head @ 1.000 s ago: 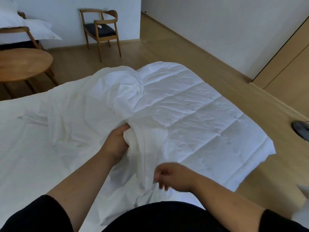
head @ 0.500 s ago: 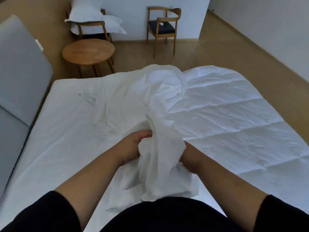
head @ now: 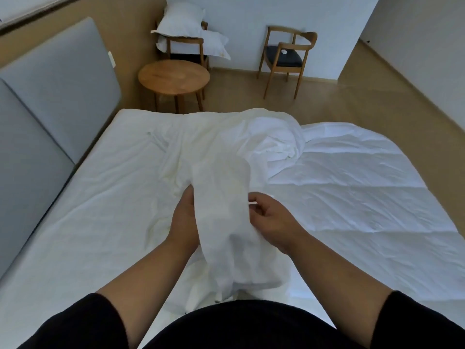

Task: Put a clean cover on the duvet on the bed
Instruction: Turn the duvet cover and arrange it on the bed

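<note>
A white quilted duvet [head: 352, 192] lies spread over the right half of the bed [head: 83, 222]. A crumpled white cover [head: 226, 152] is bunched across the middle of the bed, and a fold of it is raised in front of me. My left hand [head: 183, 220] holds that fold from its left side, fingers hidden behind the cloth. My right hand [head: 269, 217] pinches the fold's right edge between thumb and fingers.
A grey padded headboard [head: 50, 91] runs along the left. Beyond the bed stand a round wooden table [head: 173, 76], a chair piled with white pillows [head: 186, 34] and a wooden chair with a dark seat [head: 286, 56]. Wooden floor lies to the right.
My head has turned left, bringing the headboard into view. My right hand came out from behind the cloth to its right edge. The raised fold now stands higher between my hands.
</note>
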`<state>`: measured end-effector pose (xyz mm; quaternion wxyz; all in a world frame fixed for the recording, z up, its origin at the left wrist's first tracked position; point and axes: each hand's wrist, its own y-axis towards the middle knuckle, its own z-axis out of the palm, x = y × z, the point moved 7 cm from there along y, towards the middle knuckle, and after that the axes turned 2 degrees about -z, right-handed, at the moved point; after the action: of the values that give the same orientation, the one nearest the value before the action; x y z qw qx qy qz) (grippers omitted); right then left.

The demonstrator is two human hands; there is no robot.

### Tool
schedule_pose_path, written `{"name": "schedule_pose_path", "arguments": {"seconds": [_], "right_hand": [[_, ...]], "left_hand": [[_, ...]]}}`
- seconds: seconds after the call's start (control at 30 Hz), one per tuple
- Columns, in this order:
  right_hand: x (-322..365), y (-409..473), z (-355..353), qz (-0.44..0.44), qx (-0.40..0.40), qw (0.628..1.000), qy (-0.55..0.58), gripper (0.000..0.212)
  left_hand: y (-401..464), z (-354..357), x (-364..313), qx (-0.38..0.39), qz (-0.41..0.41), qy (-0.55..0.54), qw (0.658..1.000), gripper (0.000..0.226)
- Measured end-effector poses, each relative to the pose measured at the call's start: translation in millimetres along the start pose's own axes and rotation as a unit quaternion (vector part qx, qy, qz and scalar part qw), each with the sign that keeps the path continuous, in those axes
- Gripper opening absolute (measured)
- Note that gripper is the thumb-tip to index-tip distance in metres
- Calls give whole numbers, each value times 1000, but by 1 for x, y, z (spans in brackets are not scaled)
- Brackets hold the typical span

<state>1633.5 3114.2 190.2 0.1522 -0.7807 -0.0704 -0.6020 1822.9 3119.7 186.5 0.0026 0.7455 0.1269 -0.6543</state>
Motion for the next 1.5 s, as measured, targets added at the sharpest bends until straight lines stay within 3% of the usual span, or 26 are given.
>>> {"name": "schedule_pose_path", "arguments": {"seconds": [0.07, 0.13, 0.23, 0.3, 0.4, 0.47, 0.5, 0.53, 0.57, 0.6, 0.63, 0.67, 0.7, 0.73, 0.8, 0.83, 0.87, 0.97, 1.07, 1.2, 1.23, 1.3, 1.37, 1.43, 1.5], "right_hand": [[-6, 3, 5, 25, 40, 993, -112, 24], [-7, 4, 14, 17, 46, 994, -100, 31], [-13, 5, 24, 50, -2, 998, 33, 24], [-20, 11, 18, 88, -52, 986, 132, 11], [-29, 21, -7, 115, -138, 955, 238, 13], [-38, 27, -27, 140, -188, 946, 226, 7], [-41, 32, -37, 143, -206, 956, 150, 14], [-41, 38, -48, 136, -221, 962, 84, 17], [-39, 42, -55, 138, -234, 961, 53, 19], [-35, 45, -59, 137, -240, 960, 52, 22], [-31, 48, -62, 131, -244, 959, 60, 24], [-28, 49, -62, 121, -239, 961, 63, 27], [-22, 48, -60, 110, -229, 966, 55, 30], [-19, 46, -55, 101, -214, 971, 43, 34], [-16, 39, -43, 83, -183, 979, 15, 35], [-16, 34, -38, 73, -170, 983, -8, 34], [-13, 30, -32, 58, -157, 985, -30, 33], [-4, 18, -10, 11, -97, 992, -80, 32], [1, 8, 8, 1, -52, 996, -70, 30], [-1, 7, 8, -23, -86, 984, -153, 30], [-1, 7, 11, -37, -84, 979, -181, 29], [-5, 8, 21, -34, -62, 985, -157, 32], [-11, 8, 27, 24, -55, 998, -16, 39], [-20, 10, 23, 54, -68, 994, 67, 38], [-18, 10, 17, 63, -65, 990, 110, 40]], "left_hand": [[-4, -2, -2, -26, -4, -12, 1000, 7], [-10, 0, -2, -32, -7, -8, 999, 19], [-13, 0, -7, -41, 2, -48, 998, 23], [-18, -8, -13, -66, 27, -49, 996, 24], [-34, -26, -21, -110, 60, -66, 990, 34], [-42, -32, -24, -70, 35, -124, 989, 45], [-45, -31, -22, -15, 3, -123, 992, 51], [-48, -24, -18, 66, -28, -53, 996, 54], [-53, -16, -7, 172, -59, 94, 979, 52], [-62, -9, 12, 277, -100, 266, 918, 41], [-73, -10, 32, 354, -143, 414, 826, 30], [-79, -14, 48, 386, -159, 493, 763, 24], [-79, -14, 52, 378, -154, 499, 765, 18], [-73, -13, 51, 342, -133, 459, 809, 16], [-59, -16, 34, 203, -110, 266, 936, 25], [-54, -15, 27, 150, -121, 141, 971, 23], [-50, -10, 20, 118, -126, 40, 984, 18], [-44, 3, -1, 23, -79, -64, 995, 17], [-42, 12, -3, -28, -86, -39, 995, 14], [-48, 1, -21, -121, -35, 15, 992, 25], [-52, 7, -33, -100, 4, 18, 995, 22], [-63, 37, -59, 23, 83, 85, 993, 19], [-72, 66, -63, 129, 177, 200, 955, 23], [-71, 68, -56, 119, 251, 223, 934, 34], [-64, 46, -40, 54, 215, 170, 960, 32]]}}
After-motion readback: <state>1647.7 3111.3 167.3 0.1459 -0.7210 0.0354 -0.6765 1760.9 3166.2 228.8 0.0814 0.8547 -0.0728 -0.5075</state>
